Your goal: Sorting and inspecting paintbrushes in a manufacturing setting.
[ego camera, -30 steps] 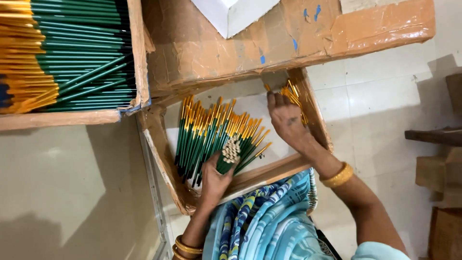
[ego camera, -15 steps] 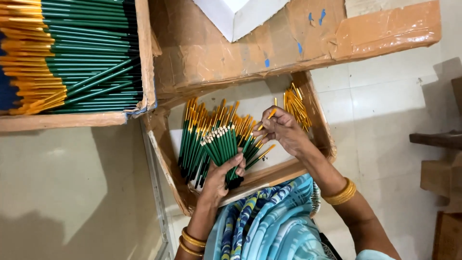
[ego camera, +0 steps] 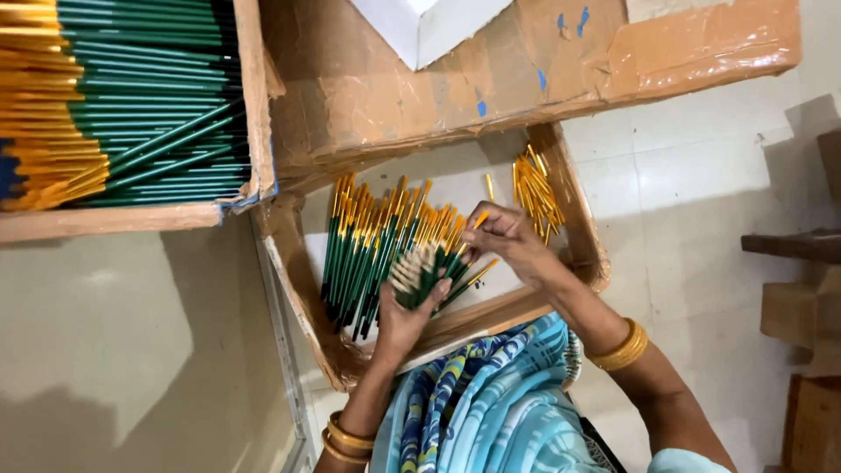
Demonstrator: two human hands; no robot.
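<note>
A: Since a second ago the right hand (ego camera: 512, 241) has come away from the loose yellow pens (ego camera: 536, 191) at the box's far corner and moved in to the bundle, and the fan of pens has grown fuller in the left hand (ego camera: 405, 317)

B: And the grip? Left hand is closed round the green-and-yellow pen bundle (ego camera: 429, 263), fingers wrapped under its lower end. Right hand pinches a single yellow-capped pen (ego camera: 478, 219) at the bundle's top, fingers narrow

A: Where's it all sitting? Centre of the frame, inside a shallow open cardboard tray (ego camera: 578, 236), just beside a row of matching pens (ego camera: 359, 254) lying on the tray's pale floor

B: Packaging now. Upper left, a second carton (ego camera: 250, 131) stacked with green barrels and yellow caps. Top centre, a big brown taped box flap (ego camera: 526, 79) with small blue marks, and a white sheet (ego camera: 420, 26) poking over it

A: What's hard to see? Upper-left carton is cut off by the frame edge, and the bundle's lower end is buried in the palm. Dark furniture at the right edge is only partly in shot

B: Direction? Bundle's long axis runs diagonally, yellow caps up toward the upper right, pale butt ends fanned toward the left hand. Tray pens lie near vertical, caps toward the top
</note>
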